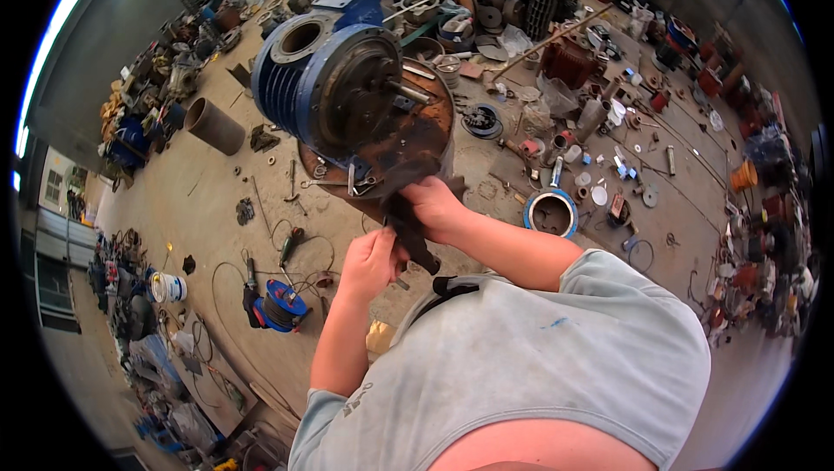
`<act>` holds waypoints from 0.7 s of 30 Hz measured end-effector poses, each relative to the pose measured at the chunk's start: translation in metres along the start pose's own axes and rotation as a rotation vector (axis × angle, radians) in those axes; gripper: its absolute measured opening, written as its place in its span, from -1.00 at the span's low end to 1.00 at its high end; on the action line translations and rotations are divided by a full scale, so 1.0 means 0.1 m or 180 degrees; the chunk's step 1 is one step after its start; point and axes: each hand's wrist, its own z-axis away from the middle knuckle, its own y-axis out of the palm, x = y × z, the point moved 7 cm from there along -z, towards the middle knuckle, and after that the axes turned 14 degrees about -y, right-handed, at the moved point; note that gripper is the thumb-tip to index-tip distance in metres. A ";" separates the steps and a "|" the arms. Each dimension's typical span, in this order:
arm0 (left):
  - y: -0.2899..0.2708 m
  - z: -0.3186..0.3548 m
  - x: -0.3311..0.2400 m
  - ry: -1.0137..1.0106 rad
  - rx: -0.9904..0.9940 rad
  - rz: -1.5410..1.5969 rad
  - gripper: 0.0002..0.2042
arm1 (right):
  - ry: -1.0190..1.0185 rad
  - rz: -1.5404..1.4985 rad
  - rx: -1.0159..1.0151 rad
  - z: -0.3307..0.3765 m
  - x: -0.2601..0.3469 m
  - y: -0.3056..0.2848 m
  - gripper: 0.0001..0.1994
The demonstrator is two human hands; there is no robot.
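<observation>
My right hand (434, 208) is closed on a dark, soiled rag (404, 218), which hangs folded in front of my body. The fingers of my left hand (370, 261) pinch the same rag lower down. Just beyond my hands stands a rusty round drum (437, 136) used as a stand. On it rests a blue finned motor housing (291, 80), its greasy round end face and bare shaft (407, 91) turned toward the right. Several small tools, among them a wrench (323, 182), lie along the drum's near left edge.
A blue cable reel (282, 306) and a green-handled tool (291, 245) lie on the floor at left, with loose cables. Left of the drum stands a steel pipe piece (215, 126). A blue-rimmed ring (551, 213) lies at right. Piled machine parts line the walls.
</observation>
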 end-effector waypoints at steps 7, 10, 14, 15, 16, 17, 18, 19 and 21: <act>-0.33 0.63 0.15 0.1370 -0.0254 -0.2135 -0.58 | -0.0225 -0.0190 -0.0289 -0.17 0.32 -0.54 -0.80; -0.36 0.58 0.24 0.1356 -0.0071 -0.2222 -0.67 | -0.0260 -0.0534 -0.0372 -0.19 0.34 -0.64 -0.79; -0.15 0.32 0.18 0.0668 -0.0035 -0.1604 -0.70 | -0.0157 -0.0442 -0.0256 -0.13 0.35 -0.52 -0.78; -0.05 0.23 0.13 0.0559 0.0093 -0.1347 -0.68 | -0.0144 -0.0318 -0.0199 -0.14 0.26 -0.55 -0.78; 0.06 0.14 0.08 0.0454 0.0222 -0.1091 -0.65 | -0.0136 -0.0193 -0.0140 -0.14 0.17 -0.57 -0.78; 0.17 0.03 0.05 0.0333 0.0364 -0.0837 -0.63 | -0.0137 -0.0117 -0.0233 -0.12 0.11 -0.52 -0.78; 0.23 -0.07 0.00 0.0286 0.0312 -0.0621 -0.61 | -0.0132 -0.0101 -0.0136 -0.08 0.05 -0.45 -0.78; 0.29 -0.18 -0.05 0.0241 0.0260 -0.0405 -0.60 | -0.0131 -0.0082 -0.0037 -0.06 0.04 -0.41 -0.79; 0.33 -0.29 0.02 0.0041 0.0255 0.0030 -0.59 | 0.0170 -0.0247 0.0121 0.01 0.06 -0.41 -0.83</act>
